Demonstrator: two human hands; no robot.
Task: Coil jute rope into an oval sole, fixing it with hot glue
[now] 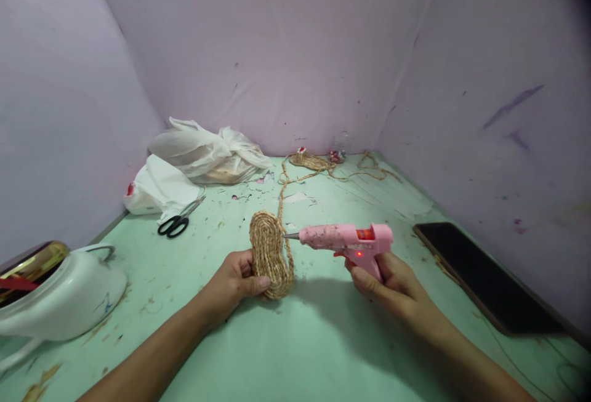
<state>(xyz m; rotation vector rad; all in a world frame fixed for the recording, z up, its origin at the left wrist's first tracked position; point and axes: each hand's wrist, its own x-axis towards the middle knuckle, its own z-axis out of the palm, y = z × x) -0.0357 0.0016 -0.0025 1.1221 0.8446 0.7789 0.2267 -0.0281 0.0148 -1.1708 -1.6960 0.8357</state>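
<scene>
My left hand (237, 282) grips the near end of a coiled jute rope oval (270, 251), holding it tilted up off the green table (318, 334). My right hand (392, 279) is wrapped round the handle of a pink glue gun (348, 241) whose red light is lit. Its metal nozzle points left and sits right at the right edge of the rope oval. A loose strand of jute rope (281, 189) runs from the oval back to a rope pile (314, 160) by the far wall.
Black-handled scissors (178, 220) lie at the left, beside white plastic bags (203, 156). A white pot with a gold lid (55, 291) stands at the near left edge. A dark phone (480, 276) lies at the right. Purple walls enclose the table.
</scene>
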